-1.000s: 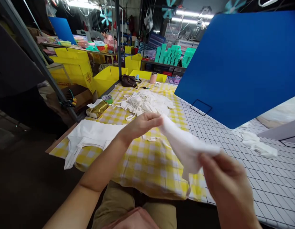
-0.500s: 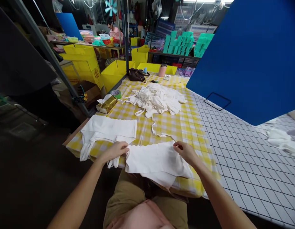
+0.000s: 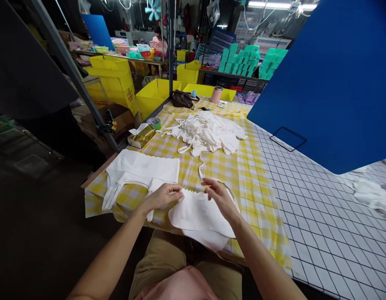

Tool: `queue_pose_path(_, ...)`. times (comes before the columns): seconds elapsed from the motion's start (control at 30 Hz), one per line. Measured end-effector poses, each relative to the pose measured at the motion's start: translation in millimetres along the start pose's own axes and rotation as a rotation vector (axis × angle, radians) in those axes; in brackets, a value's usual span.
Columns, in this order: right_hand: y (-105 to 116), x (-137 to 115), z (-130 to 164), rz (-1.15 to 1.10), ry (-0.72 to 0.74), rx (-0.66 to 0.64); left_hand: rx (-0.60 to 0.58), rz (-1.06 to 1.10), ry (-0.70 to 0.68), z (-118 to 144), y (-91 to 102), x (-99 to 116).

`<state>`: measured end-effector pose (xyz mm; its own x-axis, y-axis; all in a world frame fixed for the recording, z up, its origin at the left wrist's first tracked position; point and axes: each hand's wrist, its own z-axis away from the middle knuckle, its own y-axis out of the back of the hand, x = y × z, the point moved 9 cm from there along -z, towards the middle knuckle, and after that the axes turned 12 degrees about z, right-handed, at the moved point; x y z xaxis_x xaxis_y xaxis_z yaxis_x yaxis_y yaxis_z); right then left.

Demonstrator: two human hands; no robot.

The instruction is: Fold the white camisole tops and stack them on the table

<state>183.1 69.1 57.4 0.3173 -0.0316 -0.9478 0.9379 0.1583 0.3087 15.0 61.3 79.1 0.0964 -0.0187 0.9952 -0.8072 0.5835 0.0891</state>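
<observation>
A white cloth bag (image 3: 195, 214) lies at the near edge of the yellow checked tablecloth (image 3: 242, 183), partly hanging over it. My left hand (image 3: 164, 196) pinches its upper left edge. My right hand (image 3: 220, 198) rests on its upper right part, fingers on the top edge beside a thin white strap. To the left lies a flat stack of finished white bags (image 3: 139, 171) with handles hanging down. A loose heap of white bags (image 3: 208, 132) sits farther back in the middle.
A gold packet (image 3: 142, 136) and a green tape roll (image 3: 154, 123) lie at the left. A brown pouch (image 3: 182, 99) and a pink cup (image 3: 216, 94) stand at the back. A blue board (image 3: 330, 83) leans over a white grid mat (image 3: 320, 216). Yellow crates (image 3: 155, 93) stand behind.
The bag, held up between both hands a second ago, now lies on the table edge. My hands have moved closer together along its top edge, narrowing the cloth.
</observation>
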Motion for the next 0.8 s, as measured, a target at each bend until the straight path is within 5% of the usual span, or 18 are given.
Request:
queue_pose_path(0.13,7.5,-10.9,10.3,-0.586,-0.163,0.067,0.036,-0.157,0.009,-5.5,-1.3,0.7)
queue_pose_path(0.33,7.2,-20.8,28.7,-0.749,-0.198,0.066,0.338,-0.266,-0.142,-15.8,-10.7,26.0)
queue_pose_path(0.6,4.5,-29.5,39.8,-0.625,-0.136,0.086,0.140,0.027,-0.141,-24.2,-65.2,57.4)
queue_pose_path(0.7,7.6,-29.9,40.1,-0.508,-0.104,0.091,0.167,-0.015,-0.141,-28.0,-60.0,49.7)
queue_pose_path(0.8,20.9,-15.4,33.1,-0.186,-0.080,0.138,0.341,-0.219,-0.110,-27.5,-29.5,24.3)
